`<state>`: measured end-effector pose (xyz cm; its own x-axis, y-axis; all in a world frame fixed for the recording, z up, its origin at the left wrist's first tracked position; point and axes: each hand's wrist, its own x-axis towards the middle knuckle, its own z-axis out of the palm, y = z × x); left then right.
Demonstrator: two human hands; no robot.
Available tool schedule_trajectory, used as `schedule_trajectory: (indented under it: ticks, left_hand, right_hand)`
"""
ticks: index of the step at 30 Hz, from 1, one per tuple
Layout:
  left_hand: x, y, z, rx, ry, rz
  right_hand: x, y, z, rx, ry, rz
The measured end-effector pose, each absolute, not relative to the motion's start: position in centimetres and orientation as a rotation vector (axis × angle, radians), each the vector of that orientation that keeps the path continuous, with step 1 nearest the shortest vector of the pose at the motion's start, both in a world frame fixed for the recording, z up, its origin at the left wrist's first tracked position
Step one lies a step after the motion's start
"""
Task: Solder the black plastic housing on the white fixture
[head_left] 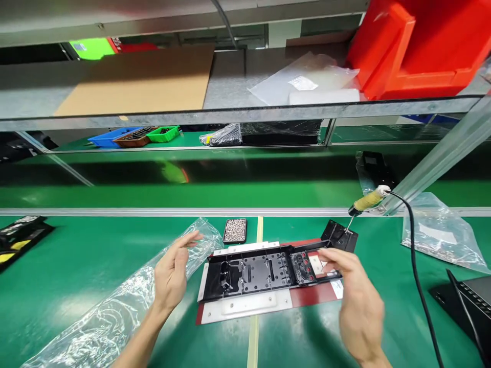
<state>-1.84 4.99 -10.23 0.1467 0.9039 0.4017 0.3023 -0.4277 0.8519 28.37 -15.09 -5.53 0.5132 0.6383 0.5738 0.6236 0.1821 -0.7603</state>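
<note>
Left hand (171,278) out at the near-left of the long black part (251,271), palm turned inward, fingers stretched out and thumb raised, wide and with nothing in it, just above the clear plastic bag (111,312). Over at the other end comes the right hand (358,296), fingers loosely extended toward the part's right end, no object seen in its grasp; whether the fingertips touch the part, I cannot tell. So the black part lies between the two hands, lengthwise from left to right and slightly tilted across the view, resting among white blocks (253,306) on a dark red board (316,295). Just beyond its far edge sits a small dish (235,231) full of tiny metal pieces, and past its right end a yellow-handled tool (368,201) leans, tip down, at a black block (351,241), cable trailing down past the right hand.
</note>
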Motion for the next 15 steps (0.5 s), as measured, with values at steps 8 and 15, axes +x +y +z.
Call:
schedule_trajectory:
  ticks: [8, 15]
  left_hand:
    - [-0.9, 6.7, -12.1, 1.712, 1.188, 0.930]
    - [2.1, 10.2, -10.2, 1.947, 1.185, 0.549]
  right_hand:
    - [29.1, -8.9, -6.8, -1.594, -1.402, 0.181]
    - [29.3, -6.8, -8.0, -1.630, -1.275, 0.129]
